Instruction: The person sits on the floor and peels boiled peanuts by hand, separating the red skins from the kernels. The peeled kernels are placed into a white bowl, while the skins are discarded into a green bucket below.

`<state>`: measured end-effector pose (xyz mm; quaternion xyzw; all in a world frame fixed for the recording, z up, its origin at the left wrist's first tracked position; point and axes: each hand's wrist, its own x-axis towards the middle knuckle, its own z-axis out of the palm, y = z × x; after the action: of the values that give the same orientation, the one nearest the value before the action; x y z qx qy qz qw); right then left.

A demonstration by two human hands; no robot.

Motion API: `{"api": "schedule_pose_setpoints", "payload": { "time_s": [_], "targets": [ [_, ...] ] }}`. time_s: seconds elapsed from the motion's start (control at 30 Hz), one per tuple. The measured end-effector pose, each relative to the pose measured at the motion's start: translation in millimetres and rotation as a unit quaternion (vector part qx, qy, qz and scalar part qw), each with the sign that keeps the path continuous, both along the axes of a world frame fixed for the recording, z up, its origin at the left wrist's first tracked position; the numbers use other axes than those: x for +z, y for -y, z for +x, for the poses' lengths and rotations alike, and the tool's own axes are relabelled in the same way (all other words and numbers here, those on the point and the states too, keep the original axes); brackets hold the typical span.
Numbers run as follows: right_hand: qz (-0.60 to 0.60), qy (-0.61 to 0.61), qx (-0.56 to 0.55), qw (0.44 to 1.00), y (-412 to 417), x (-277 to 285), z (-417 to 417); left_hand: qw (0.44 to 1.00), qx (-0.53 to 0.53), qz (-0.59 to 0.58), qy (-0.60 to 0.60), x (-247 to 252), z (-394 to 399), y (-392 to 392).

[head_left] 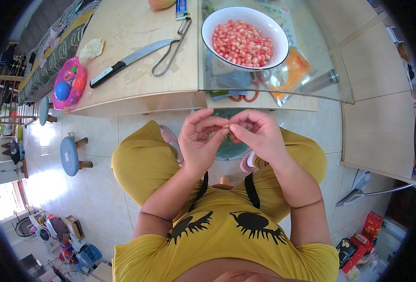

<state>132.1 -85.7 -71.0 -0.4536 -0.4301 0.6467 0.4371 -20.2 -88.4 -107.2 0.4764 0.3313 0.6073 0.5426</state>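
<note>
My left hand (203, 137) and my right hand (256, 132) meet at the fingertips above a green bin (230, 151) on the floor between my feet. Both pinch one tiny pale piece (226, 126), too small to identify. Beyond them, a white bowl with a dark rim (282, 53) holds loose pomegranate seeds (243, 42) on a glass-topped part of the table. On the wooden part lie a kitchen knife with a black and white handle (132, 61) and a metal peeler-like tool (167, 56), touching or nearly touching at the blade's tip.
A pink basket of toys (84, 75) stands at the table's left edge, near a pale scrap of peel (92, 48). Orange-handled scissors (245, 97) and an orange packet (290, 72) lie on a shelf under the glass. A blue stool (69, 156) stands on the floor at left.
</note>
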Motion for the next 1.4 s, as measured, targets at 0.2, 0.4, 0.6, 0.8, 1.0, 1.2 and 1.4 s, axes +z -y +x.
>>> {"api": "schedule_pose_setpoints", "payload": {
  "time_s": [0.2,0.4,0.6,0.8,1.0,1.2,1.4],
  "targets": [
    [0.014,0.007,-0.003,1.000,0,-1,1,0.998,-0.015,-0.060,0.022,1,-1,0],
    [0.126,0.239,0.015,0.963,-1,6,4,0.961,-0.069,-0.176,0.202,-3,-5,-6],
    [0.227,0.522,0.139,0.810,2,-14,11,0.934,-0.114,-0.216,0.262,0,-9,-7],
    [0.206,0.592,0.166,0.761,2,-15,12,0.925,-0.130,-0.216,0.282,-1,-9,-7],
    [0.278,0.492,0.039,0.824,0,-8,11,0.935,-0.122,-0.205,0.262,0,-6,-6],
    [0.270,0.274,-0.040,0.922,2,11,9,0.952,-0.101,-0.173,0.231,0,-3,-4],
    [0.307,0.206,-0.068,0.926,5,4,-1,0.972,-0.073,-0.117,0.191,-5,-1,-3]
  ]
}}
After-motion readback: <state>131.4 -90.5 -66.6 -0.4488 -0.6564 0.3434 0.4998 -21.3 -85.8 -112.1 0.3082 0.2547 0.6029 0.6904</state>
